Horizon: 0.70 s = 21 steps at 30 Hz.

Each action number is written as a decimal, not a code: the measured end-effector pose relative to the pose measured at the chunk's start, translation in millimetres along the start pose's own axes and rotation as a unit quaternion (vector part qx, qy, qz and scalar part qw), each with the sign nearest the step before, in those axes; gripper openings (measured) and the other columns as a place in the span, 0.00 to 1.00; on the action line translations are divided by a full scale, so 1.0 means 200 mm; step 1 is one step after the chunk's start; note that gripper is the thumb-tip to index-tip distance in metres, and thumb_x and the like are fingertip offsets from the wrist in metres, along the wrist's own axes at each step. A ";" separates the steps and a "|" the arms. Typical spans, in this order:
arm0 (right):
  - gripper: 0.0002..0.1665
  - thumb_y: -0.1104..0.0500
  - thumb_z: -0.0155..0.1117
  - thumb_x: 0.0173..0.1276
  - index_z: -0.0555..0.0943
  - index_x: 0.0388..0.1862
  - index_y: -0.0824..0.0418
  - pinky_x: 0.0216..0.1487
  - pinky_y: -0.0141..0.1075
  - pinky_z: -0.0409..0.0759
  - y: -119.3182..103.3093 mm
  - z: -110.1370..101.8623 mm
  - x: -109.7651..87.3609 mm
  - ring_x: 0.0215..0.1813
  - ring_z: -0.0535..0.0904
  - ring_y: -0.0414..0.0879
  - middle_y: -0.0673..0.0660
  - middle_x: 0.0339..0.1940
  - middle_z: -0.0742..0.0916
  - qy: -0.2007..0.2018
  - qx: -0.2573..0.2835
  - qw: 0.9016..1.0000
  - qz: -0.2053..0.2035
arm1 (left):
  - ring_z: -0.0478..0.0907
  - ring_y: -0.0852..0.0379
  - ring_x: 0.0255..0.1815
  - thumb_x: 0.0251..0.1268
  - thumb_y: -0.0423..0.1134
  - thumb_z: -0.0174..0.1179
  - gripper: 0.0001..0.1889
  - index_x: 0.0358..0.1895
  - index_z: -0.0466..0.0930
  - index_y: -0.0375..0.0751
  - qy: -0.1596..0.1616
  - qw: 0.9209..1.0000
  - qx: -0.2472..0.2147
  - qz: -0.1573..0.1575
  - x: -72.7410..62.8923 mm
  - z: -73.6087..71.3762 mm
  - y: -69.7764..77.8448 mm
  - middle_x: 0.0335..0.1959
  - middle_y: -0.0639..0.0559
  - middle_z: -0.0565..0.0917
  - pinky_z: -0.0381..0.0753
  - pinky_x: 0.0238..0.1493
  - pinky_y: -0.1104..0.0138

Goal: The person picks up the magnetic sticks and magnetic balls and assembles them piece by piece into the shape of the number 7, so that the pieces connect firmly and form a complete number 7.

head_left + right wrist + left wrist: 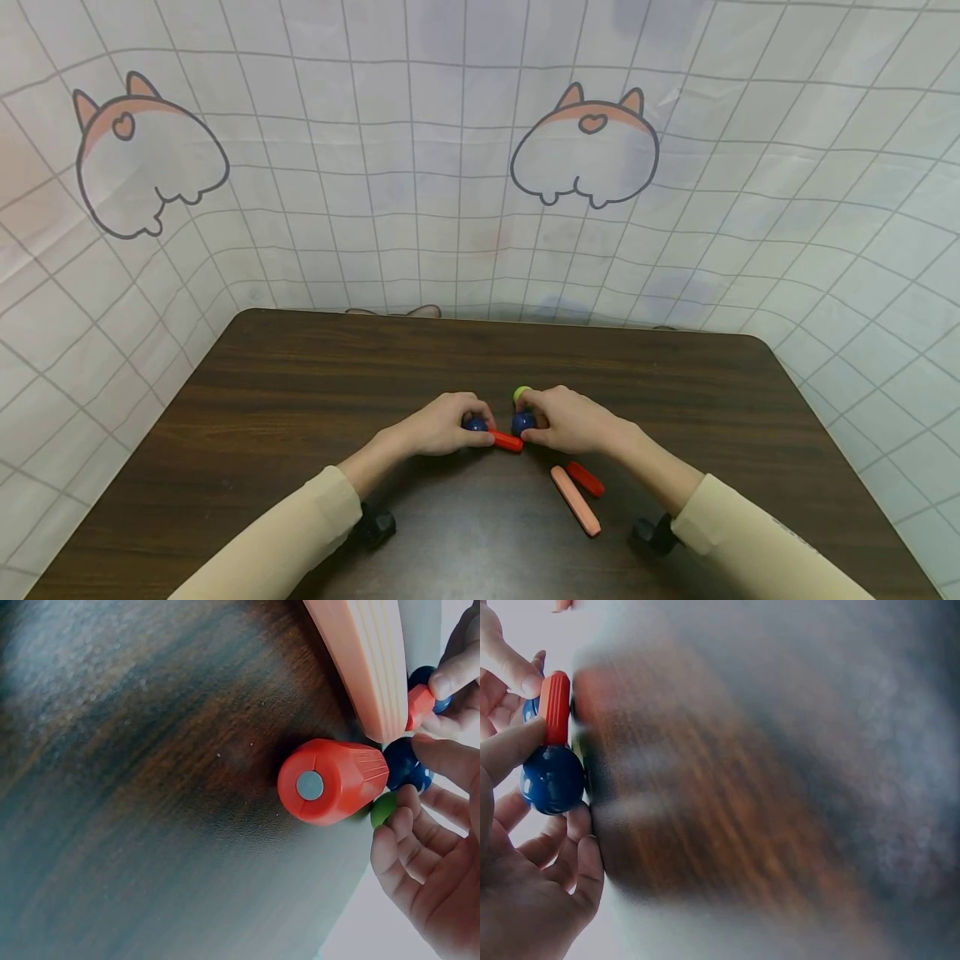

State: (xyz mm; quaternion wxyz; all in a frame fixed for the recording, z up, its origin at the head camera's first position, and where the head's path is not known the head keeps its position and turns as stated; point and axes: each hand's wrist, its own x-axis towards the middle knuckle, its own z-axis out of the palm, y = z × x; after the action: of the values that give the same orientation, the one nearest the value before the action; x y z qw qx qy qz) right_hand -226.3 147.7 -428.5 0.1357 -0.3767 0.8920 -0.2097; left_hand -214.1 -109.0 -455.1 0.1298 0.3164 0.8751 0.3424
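My left hand (442, 425) curls round a dark blue ball (476, 425), its thumb lying on a short red stick (507, 442). In the left wrist view this ribbed red stick (557, 709) meets the glossy blue ball (553, 780). My right hand (573, 418) pinches another blue ball (523, 424) between thumb and fingers, close to the red stick's right end. A green ball (521, 392) sits just behind it, by the right fingertips; the right wrist view shows part of that green ball (384, 808) beside the fingers.
Nearer me on the dark wood table (315, 367) lie a second red stick (586, 479) and a longer peach stick (576, 501). A grey disc (310, 785) shows in that red stick's end. A white gridded cloth (450, 208) hangs round the table's back and sides.
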 end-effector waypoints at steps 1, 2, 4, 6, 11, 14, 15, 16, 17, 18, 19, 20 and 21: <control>0.18 0.56 0.70 0.73 0.78 0.56 0.61 0.26 0.33 0.70 0.00 0.00 0.00 0.22 0.71 0.38 0.48 0.22 0.79 0.000 0.000 1.000 0.000 | 0.73 0.58 0.37 0.72 0.45 0.67 0.06 0.44 0.86 0.49 0.000 1.000 0.000 0.000 0.00 0.00 0.00 0.38 0.58 0.78 0.74 0.40 0.63; 0.17 0.56 0.70 0.73 0.78 0.56 0.61 0.26 0.33 0.71 0.00 0.00 0.00 0.22 0.71 0.38 0.48 0.22 0.79 0.000 0.000 1.000 0.001 | 0.73 0.58 0.37 0.72 0.45 0.67 0.06 0.44 0.86 0.49 0.000 1.000 -0.001 0.000 0.00 0.00 0.00 0.38 0.57 0.78 0.74 0.40 0.63; 0.17 0.56 0.69 0.73 0.78 0.55 0.61 0.27 0.33 0.71 0.00 0.00 0.00 0.22 0.71 0.38 0.48 0.22 0.79 -0.001 0.000 1.000 0.003 | 0.73 0.58 0.37 0.72 0.45 0.67 0.06 0.44 0.86 0.49 0.000 1.000 0.000 0.000 0.00 0.00 0.00 0.38 0.57 0.78 0.74 0.40 0.63; 0.17 0.56 0.69 0.73 0.78 0.55 0.61 0.27 0.34 0.71 0.00 0.00 0.00 0.22 0.72 0.38 0.48 0.22 0.79 -0.003 0.000 1.000 0.004 | 0.73 0.58 0.37 0.72 0.45 0.67 0.06 0.44 0.86 0.49 0.000 1.000 0.001 -0.001 0.00 0.00 -0.01 0.38 0.57 0.78 0.74 0.40 0.63; 0.16 0.56 0.69 0.74 0.78 0.54 0.60 0.27 0.34 0.72 0.00 0.00 0.00 0.23 0.73 0.38 0.48 0.24 0.79 -0.006 0.001 1.000 0.005 | 0.73 0.58 0.36 0.72 0.45 0.66 0.06 0.44 0.86 0.48 0.002 1.000 0.002 -0.002 0.00 0.01 -0.01 0.38 0.58 0.78 0.74 0.39 0.64; 0.15 0.56 0.69 0.74 0.78 0.54 0.59 0.28 0.34 0.73 0.00 0.00 0.00 0.24 0.73 0.38 0.48 0.24 0.79 -0.005 0.000 1.000 0.003 | 0.73 0.59 0.35 0.72 0.45 0.66 0.06 0.44 0.86 0.48 0.002 1.000 0.003 0.000 0.00 0.01 -0.01 0.38 0.58 0.78 0.75 0.39 0.64; 0.15 0.56 0.69 0.74 0.78 0.54 0.59 0.28 0.34 0.73 0.00 0.01 0.00 0.24 0.73 0.38 0.47 0.23 0.79 -0.005 -0.001 1.000 0.002 | 0.73 0.59 0.35 0.72 0.45 0.66 0.06 0.43 0.86 0.48 0.002 1.000 0.003 0.000 0.00 0.01 -0.01 0.37 0.58 0.78 0.74 0.39 0.64; 0.15 0.56 0.69 0.73 0.78 0.54 0.59 0.28 0.34 0.73 0.00 0.01 0.00 0.24 0.73 0.38 0.47 0.23 0.79 -0.004 -0.001 1.000 0.002 | 0.73 0.59 0.35 0.72 0.45 0.66 0.06 0.43 0.86 0.48 0.002 1.000 0.003 0.000 0.00 0.01 -0.01 0.37 0.58 0.78 0.74 0.39 0.64; 0.15 0.56 0.69 0.74 0.78 0.53 0.59 0.28 0.34 0.73 0.00 0.01 0.00 0.24 0.72 0.38 0.47 0.23 0.79 -0.004 -0.002 1.000 0.002 | 0.73 0.59 0.35 0.72 0.45 0.66 0.06 0.43 0.86 0.48 0.003 1.000 0.003 0.000 0.00 0.01 -0.01 0.37 0.58 0.78 0.75 0.39 0.64; 0.15 0.56 0.69 0.74 0.78 0.53 0.59 0.28 0.34 0.73 0.00 0.01 0.00 0.24 0.72 0.38 0.47 0.23 0.79 -0.004 -0.002 1.000 0.003 | 0.73 0.59 0.35 0.72 0.45 0.66 0.06 0.43 0.86 0.48 0.003 1.000 0.004 0.000 0.00 0.01 -0.01 0.37 0.58 0.78 0.75 0.39 0.64; 0.15 0.56 0.69 0.74 0.78 0.53 0.59 0.28 0.34 0.72 0.00 0.01 0.00 0.24 0.72 0.38 0.47 0.23 0.79 -0.004 -0.002 1.000 0.003 | 0.73 0.59 0.35 0.72 0.45 0.66 0.06 0.43 0.86 0.48 0.003 1.000 0.004 -0.001 0.00 0.01 -0.01 0.37 0.58 0.78 0.75 0.39 0.64; 0.15 0.56 0.69 0.74 0.78 0.53 0.59 0.28 0.34 0.72 0.00 0.01 0.00 0.24 0.72 0.38 0.47 0.23 0.79 -0.004 -0.002 1.000 0.004 | 0.73 0.59 0.35 0.72 0.45 0.66 0.06 0.43 0.86 0.48 0.003 1.000 0.004 -0.001 0.00 0.01 -0.01 0.37 0.58 0.78 0.75 0.39 0.64; 0.15 0.56 0.69 0.74 0.78 0.54 0.59 0.28 0.34 0.72 0.00 0.01 0.00 0.24 0.72 0.38 0.47 0.23 0.79 -0.004 -0.002 1.000 0.004 | 0.73 0.59 0.35 0.72 0.45 0.66 0.06 0.43 0.86 0.48 0.003 1.000 0.004 -0.001 0.00 0.01 0.00 0.37 0.58 0.78 0.75 0.39 0.64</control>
State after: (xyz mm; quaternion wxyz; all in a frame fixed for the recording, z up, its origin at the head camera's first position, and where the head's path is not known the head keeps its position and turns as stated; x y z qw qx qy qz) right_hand -226.3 147.6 -430.4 0.1394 -0.3737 0.8935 -0.2062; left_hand -214.5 -108.4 -456.7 0.1262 0.3149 0.8773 0.3394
